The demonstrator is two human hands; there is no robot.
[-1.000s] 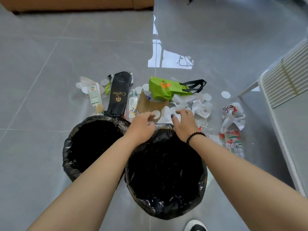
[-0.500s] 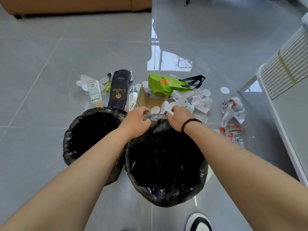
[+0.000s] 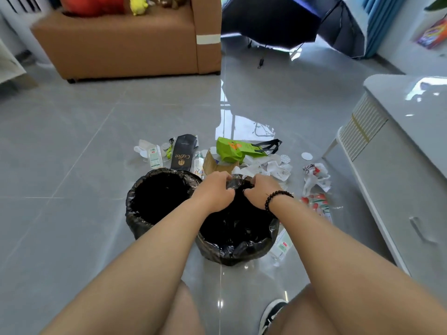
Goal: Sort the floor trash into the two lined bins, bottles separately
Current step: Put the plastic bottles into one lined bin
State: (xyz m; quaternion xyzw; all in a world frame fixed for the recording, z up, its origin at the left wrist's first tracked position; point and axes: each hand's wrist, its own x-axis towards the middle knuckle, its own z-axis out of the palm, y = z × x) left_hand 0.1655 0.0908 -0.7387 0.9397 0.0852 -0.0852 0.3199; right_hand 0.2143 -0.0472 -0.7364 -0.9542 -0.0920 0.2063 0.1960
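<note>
Near edge: bare knees and a black-and-white shoe [image 3: 272,315] at 5 o'clock on the grey tile floor [image 3: 72,213]. Both forearms reach out to the right bin [image 3: 238,250], black liner [image 3: 244,253] folded over its rim. Left hand [image 3: 214,191] and right hand [image 3: 258,189], the right with a black bead bracelet [image 3: 278,197] on its wrist, both have fingers curled, gripping the liner's far edge and bunching it between them. Left bin [image 3: 159,197], also lined in black, sits touching it at 9 o'clock. A flat wrapper [image 3: 281,247] lies just beside the right bin at 3 o'clock. Trash scattered beyond the bins from 11 to 2 o'clock: black Coffee pouch [image 3: 182,153], small bottle [image 3: 198,163], cardboard piece [image 3: 214,164], green tote bag [image 3: 235,149], crumpled white paper [image 3: 273,166], white plastic bag [image 3: 314,177], red-printed pack [image 3: 316,203]. White cabinet [image 3: 399,165] at 3 o'clock. Far: brown sofa [image 3: 130,44] at 11 o'clock, open dark umbrella [image 3: 278,20] at 1 o'clock.
</note>
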